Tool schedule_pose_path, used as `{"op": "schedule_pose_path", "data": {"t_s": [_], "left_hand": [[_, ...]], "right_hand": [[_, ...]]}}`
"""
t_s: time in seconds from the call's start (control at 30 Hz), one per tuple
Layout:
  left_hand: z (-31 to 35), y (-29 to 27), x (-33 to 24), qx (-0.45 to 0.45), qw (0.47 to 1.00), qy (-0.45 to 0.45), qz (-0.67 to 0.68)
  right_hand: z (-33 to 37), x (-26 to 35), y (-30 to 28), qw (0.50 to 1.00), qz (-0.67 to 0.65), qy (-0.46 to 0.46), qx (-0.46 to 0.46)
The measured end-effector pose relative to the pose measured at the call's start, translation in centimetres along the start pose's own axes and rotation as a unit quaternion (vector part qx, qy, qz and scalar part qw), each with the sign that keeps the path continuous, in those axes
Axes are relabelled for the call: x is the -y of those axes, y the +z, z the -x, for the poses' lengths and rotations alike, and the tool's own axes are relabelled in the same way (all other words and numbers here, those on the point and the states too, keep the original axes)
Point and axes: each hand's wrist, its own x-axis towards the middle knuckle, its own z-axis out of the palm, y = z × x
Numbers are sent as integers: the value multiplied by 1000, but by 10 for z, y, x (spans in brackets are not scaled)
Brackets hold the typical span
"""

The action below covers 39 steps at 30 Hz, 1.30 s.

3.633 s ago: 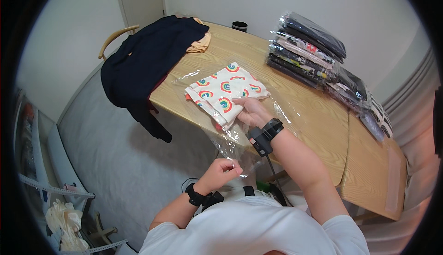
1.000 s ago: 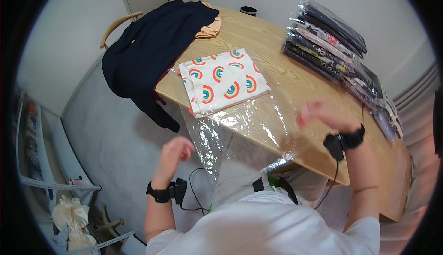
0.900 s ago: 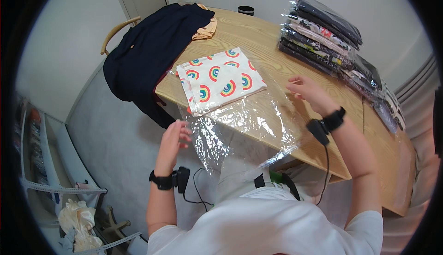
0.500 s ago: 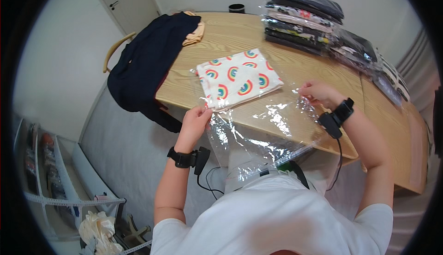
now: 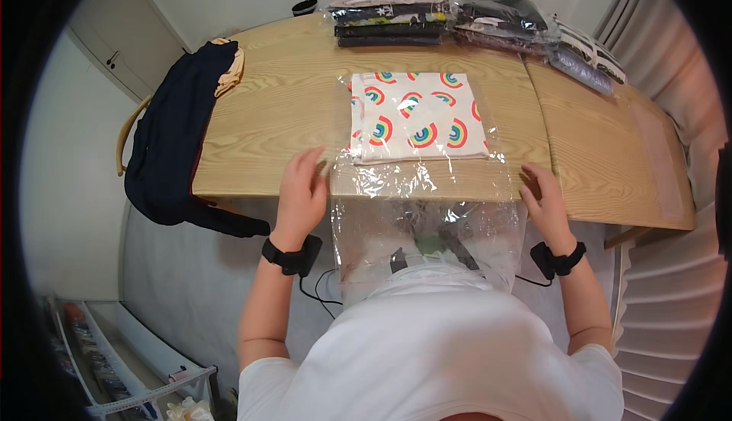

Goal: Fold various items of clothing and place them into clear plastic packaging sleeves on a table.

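Note:
A folded white garment with a rainbow print [image 5: 415, 120] lies flat at the middle of the table, inside the upper part of a clear plastic bag [image 5: 427, 223]. The bag's lower part hangs over the table's front edge and down across my lap. My left hand [image 5: 301, 192] is just left of the bag, open and holding nothing. On the other side my right hand [image 5: 545, 200] is beside the bag's right edge, its thumb and fingers apart. Whether its fingertips touch the film I cannot tell. Black straps with small boxes sit on both wrists.
Folded garments in clear bags [image 5: 389, 17] are stacked at the back of the wooden table [image 5: 274, 101], with more bagged ones [image 5: 503, 21] to their right. A dark navy garment [image 5: 183, 124] drapes over the left end. A black cup [image 5: 303, 7] stands behind; a white shelf [image 5: 137, 345] is lower left.
Both hands have let go of the bag and moved apart to its sides. The garment and bag now lie square to the table edge. My view has turned to the right.

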Motion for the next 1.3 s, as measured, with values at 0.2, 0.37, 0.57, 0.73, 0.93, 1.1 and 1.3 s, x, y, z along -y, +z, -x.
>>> {"op": "schedule_pose_path", "data": {"t_s": [0.2,0.37,0.57,0.73,0.93,1.1,1.3], "left_hand": [[5,-4,-8,121,914,342,-180],[-8,-3,-4,136,895,395,-156],[-13,-9,-9,180,921,335,-86],[-16,-23,-17,210,948,240,6],[-29,-16,-13,217,974,46,53],[-53,-7,-39,235,939,-186,167],[-68,1,-15,234,941,-120,215]], "right_hand": [[-1,15,9,998,45,-41,9],[-30,18,5,982,42,-115,141],[-41,0,0,975,-18,-64,212],[-53,13,-13,960,-120,49,246],[-56,9,1,970,-175,97,141],[-55,9,16,965,-176,181,72],[-62,20,32,946,-179,271,-19]]}}
